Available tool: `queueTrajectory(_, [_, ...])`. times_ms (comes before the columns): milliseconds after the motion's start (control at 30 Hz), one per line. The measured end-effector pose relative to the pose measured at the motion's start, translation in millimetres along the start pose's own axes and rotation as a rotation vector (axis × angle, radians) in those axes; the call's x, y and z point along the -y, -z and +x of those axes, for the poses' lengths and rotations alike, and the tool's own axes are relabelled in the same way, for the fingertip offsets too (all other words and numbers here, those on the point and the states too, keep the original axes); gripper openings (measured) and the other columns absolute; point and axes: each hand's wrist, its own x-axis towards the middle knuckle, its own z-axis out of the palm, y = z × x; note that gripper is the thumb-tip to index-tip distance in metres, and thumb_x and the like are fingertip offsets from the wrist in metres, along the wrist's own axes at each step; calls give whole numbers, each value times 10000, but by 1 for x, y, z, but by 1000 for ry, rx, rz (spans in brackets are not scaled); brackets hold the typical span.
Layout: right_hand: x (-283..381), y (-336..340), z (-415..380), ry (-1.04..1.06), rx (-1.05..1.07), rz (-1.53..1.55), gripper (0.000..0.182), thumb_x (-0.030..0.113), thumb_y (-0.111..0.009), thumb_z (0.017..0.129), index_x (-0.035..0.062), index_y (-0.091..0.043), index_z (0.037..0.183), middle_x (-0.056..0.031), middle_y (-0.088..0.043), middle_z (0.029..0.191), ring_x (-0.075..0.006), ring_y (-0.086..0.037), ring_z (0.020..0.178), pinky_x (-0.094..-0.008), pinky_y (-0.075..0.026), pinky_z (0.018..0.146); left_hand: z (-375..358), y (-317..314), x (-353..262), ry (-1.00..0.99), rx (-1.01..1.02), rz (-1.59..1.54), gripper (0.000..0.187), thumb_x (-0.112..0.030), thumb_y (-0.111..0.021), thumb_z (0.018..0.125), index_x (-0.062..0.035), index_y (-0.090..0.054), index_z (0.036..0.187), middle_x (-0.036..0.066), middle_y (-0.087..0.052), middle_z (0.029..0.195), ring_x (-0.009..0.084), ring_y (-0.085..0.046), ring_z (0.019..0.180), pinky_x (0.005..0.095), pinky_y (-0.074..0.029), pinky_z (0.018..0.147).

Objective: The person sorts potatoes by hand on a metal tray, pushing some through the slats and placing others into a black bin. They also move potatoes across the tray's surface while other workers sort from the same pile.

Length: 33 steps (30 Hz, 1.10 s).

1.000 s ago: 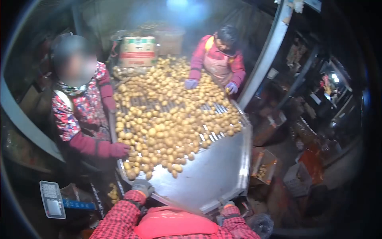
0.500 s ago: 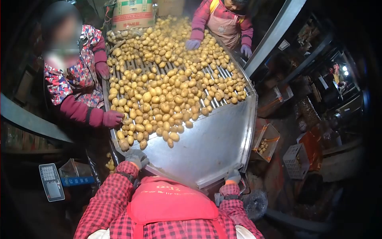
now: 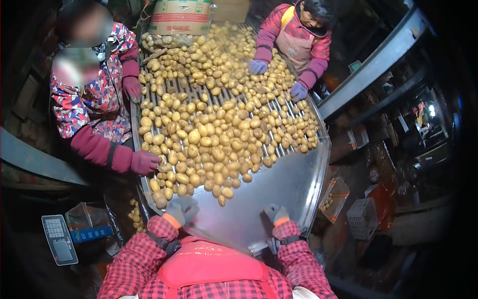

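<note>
Many yellow-brown potatoes (image 3: 219, 139) lie heaped over a roller table, with the lowest ones spilling onto a smooth metal chute (image 3: 254, 202). My left hand (image 3: 183, 208), in a grey glove with an orange cuff, is over the chute's left side, just below the nearest potatoes. Its fingers look apart and no potato shows in it. On the right, my right hand (image 3: 275, 213), gloved alike, hovers at the chute's lower right part with its fingers apart, holding nothing visible.
One co-worker's gloved hand (image 3: 145, 162) rests at the left rim; another person's purple glove (image 3: 258, 67) touches potatoes at the far right. A cardboard box (image 3: 180, 17) stands at the back. A scale (image 3: 59, 240) is lower left, a white crate (image 3: 362, 218) lower right.
Both my hands have come off the chute's near edges; the right moved up and inward, the left shifted slightly right. The far person's other hand rose to the table's right edge.
</note>
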Motion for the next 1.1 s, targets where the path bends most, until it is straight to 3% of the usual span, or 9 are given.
queueTrajectory(100, [124,92,19,210,-87,174,510,453,-756,818,98,-710,1182,-202,-673,1221,-377,-654,1106,-433,-518,959,72,34,-5,-112,-412,36,331,-281,-715,845,-33,-675,1060,190,-665,944,375,-653,859,460,-524,803])
queueTrajectory(167, [195,137,58,446,-88,195,543,420,-767,821,96,-681,1247,-224,-623,1310,-386,-615,1189,-438,-479,1041,133,47,25,-190,-496,203,449,-304,-729,851,-1,-645,1172,234,-658,1151,399,-636,1073,447,-505,961])
queueTrajectory(267, [274,157,142,915,-513,-30,555,407,-779,814,77,-676,1247,-189,-626,1335,-365,-597,1221,-444,-463,1063,206,53,59,-176,-553,35,514,-311,-717,870,-11,-606,1272,239,-619,1281,425,-584,1181,464,-460,1039])
queueTrajectory(400, [370,178,203,1068,-446,-46,656,480,-757,823,57,-634,1309,-189,-577,1410,-373,-533,1308,-458,-411,1116,265,55,72,-131,-487,184,562,-341,-693,874,-35,-579,1331,230,-593,1332,421,-549,1228,491,-401,1091])
queueTrajectory(700, [427,157,264,767,-133,-410,774,796,-553,800,197,-702,1269,-137,-598,1364,-325,-501,1322,-471,-412,1079,301,73,72,-118,-423,263,454,-348,-678,846,-92,-635,1220,158,-620,1255,375,-562,1174,500,-381,1076])
queueTrajectory(900, [428,169,235,610,67,-482,687,759,-578,806,197,-774,1149,-172,-625,1321,-335,-535,1284,-451,-426,1075,296,61,59,-136,-585,440,387,-391,-668,852,-122,-696,1128,138,-679,1161,333,-605,1110,510,-387,1045])
queueTrajectory(1000, [403,145,230,674,-13,-625,577,714,-563,819,272,-787,1115,-166,-649,1284,-346,-608,1190,-471,-461,1032,264,46,38,44,-381,346,396,-409,-654,862,-147,-704,1155,137,-706,1102,323,-637,1077,519,-354,1091])
queueTrajectory(1033, [391,143,224,653,33,-619,583,710,-559,821,272,-776,1140,-136,-661,1280,-324,-597,1209,-467,-459,1033,255,46,30,52,-277,190,458,-361,-683,849,-96,-670,1223,161,-717,1068,350,-675,996,431,-500,959])
queueTrajectory(1100, [377,161,182,614,122,-613,597,702,-552,826,272,-755,1188,-76,-685,1272,-279,-577,1248,-460,-454,1035,236,35,11,136,-226,136,467,-375,-676,851,-81,-670,1215,168,-716,1054,358,-681,958,424,-523,908])
